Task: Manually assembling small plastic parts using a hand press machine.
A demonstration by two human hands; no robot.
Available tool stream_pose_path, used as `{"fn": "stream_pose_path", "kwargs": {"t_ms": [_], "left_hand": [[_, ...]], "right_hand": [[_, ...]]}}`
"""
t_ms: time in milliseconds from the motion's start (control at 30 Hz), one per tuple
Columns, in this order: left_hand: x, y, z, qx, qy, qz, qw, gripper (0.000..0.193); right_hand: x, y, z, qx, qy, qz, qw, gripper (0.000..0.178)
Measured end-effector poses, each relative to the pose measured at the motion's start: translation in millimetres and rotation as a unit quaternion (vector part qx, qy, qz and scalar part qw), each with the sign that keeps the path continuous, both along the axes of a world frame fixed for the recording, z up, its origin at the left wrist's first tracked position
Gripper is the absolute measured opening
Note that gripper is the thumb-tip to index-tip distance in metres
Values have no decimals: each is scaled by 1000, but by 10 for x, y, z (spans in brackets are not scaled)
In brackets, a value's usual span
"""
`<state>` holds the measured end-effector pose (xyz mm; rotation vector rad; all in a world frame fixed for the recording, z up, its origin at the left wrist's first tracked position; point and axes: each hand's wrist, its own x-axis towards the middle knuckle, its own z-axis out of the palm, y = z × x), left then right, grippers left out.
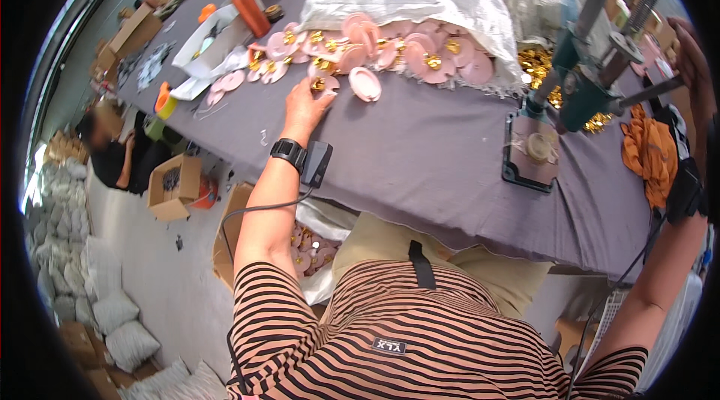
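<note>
My left grip (303, 109) touches a gold-fitted pink disc (329, 89) on the counter (420, 145); my right grip (698, 62) is at the lever (652, 94). I cannot tell either's closure. Probably piece-handling; next likely calls for feeding the press (582, 91).

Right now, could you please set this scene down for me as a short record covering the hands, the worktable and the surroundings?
Left hand: fingertips at a gold piece among pink discs; firmness of grip unclear
Right hand: raised, by the outer end of the press lever; grip unclear
Press: green, on the table's right side
Disc pile: in front of a white sack, several discs bearing gold pieces
Table covering: gray cloth
Right of press: orange cloth
Left background: person near an open cardboard box
</note>
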<state>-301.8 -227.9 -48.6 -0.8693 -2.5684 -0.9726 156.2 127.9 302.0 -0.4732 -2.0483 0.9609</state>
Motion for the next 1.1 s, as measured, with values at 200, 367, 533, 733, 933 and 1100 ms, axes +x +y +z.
{"fn": "stream_pose_path", "kwargs": {"t_ms": [200,367,533,733,933,1100], "left_hand": [[-43,-143,-113,42,-37,-14,998,19],[348,-6,9,61,-56,-51,995,19],[866,323,434,208,-70,-22,975,10],[2325,1522,675,104,-90,-392,909,11],[2621,2270,633,68,-17,-495,866,11],[2803,2446,759,23,-120,-459,880,42]], "right_hand": [[457,597,-101,93,-114,-81,986,46],[200,41,-125,85,-88,-96,988,38],[36,-62,-99,76,-40,-115,990,30],[-192,-108,-54,59,-9,-93,994,25],[-354,328,95,-4,-57,-33,998,14],[-582,472,-3,-132,-26,-48,990,13]]}}
